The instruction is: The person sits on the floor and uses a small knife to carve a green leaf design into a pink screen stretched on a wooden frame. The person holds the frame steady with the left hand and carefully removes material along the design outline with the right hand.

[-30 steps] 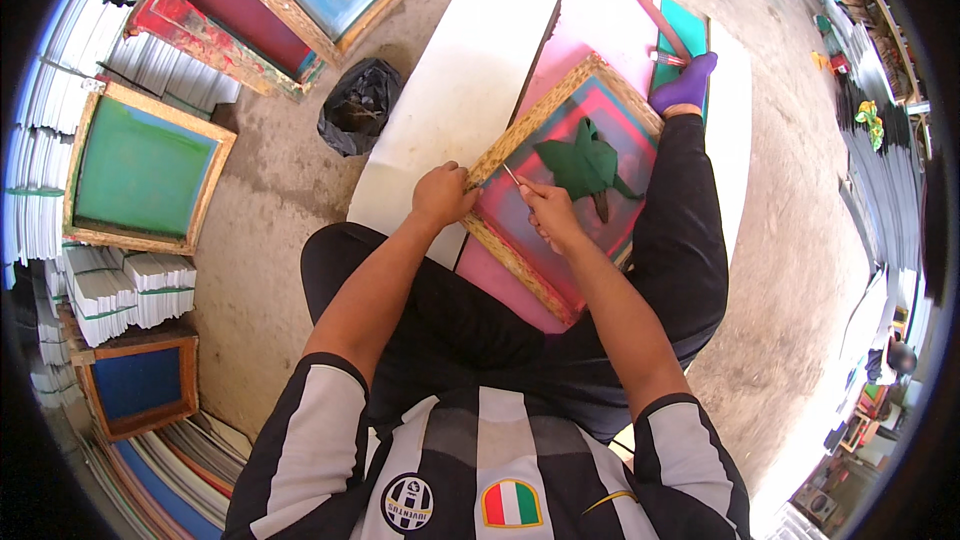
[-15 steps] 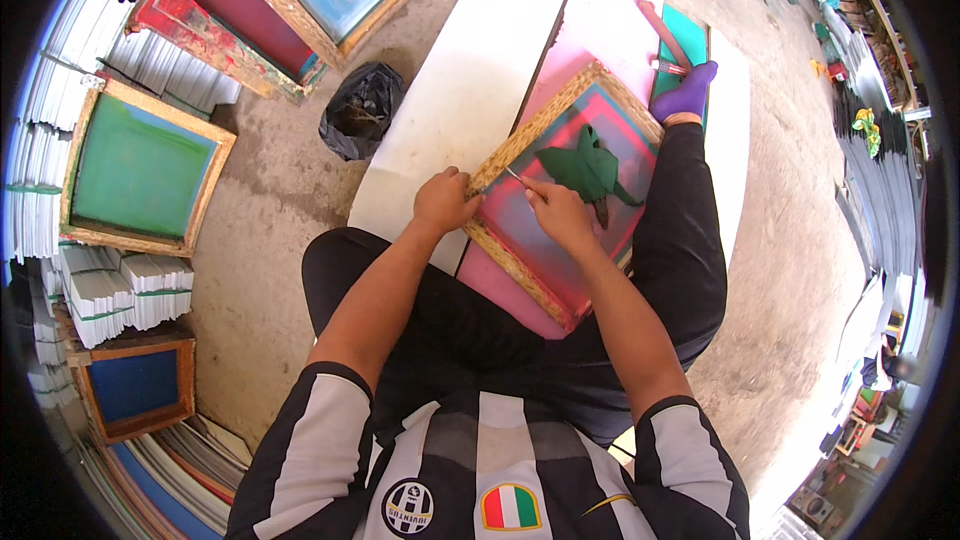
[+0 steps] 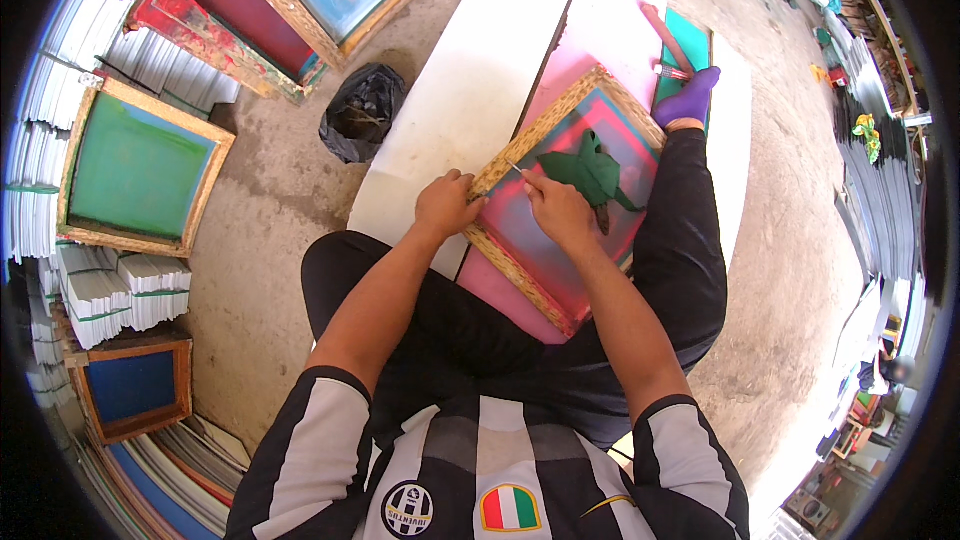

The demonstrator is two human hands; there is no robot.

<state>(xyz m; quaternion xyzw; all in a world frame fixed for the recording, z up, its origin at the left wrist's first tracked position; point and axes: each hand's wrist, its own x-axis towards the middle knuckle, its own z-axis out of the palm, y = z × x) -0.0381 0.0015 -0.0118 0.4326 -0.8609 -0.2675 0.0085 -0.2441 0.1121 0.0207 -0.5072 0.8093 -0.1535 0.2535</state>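
Pinching a thin, pale-tipped tool (image 3: 517, 169) between thumb and fingers, right hand (image 3: 560, 210) over the wooden-framed screen (image 3: 545, 130); tool's handle hidden in the grip. Clock directions below run from the screen's centre, 12 toward the top of the view.

Screen: lying over a pink board (image 3: 610, 0), between the person's bent legs, turned so one corner points near 12 and another near 6. Face streaked pink and grey-blue. Right leg (image 3: 685, 230) along the 3 o'clock side, covering some of it from view.

Tool tip at 10 o'clock, near the inner edge of the frame; contact cannot be told. Left hand (image 3: 445, 208) at 9 o'clock, resting on the frame's corner, thumb toward the screen; whether its fingers are clasped around the wood, cannot tell.

Dark green cloth (image 3: 585, 168), crumpled, on the screen face just off centre toward 1. Dark narrow object (image 3: 602, 219) poking out below it, kind unclear.

At 1 o'clock, beyond the frame: teal panel (image 3: 685, 35), a reddish-brown stick (image 3: 665, 32) lying partly across it, and the purple-socked foot (image 3: 690, 97).

White board (image 3: 450, 70) beside the pink one, toward 11. Black plastic bag (image 3: 350, 120) on the floor at 10. Farther out: green-faced frame (image 3: 140, 170) at 9, blue-faced frame (image 3: 135, 382) at 8.
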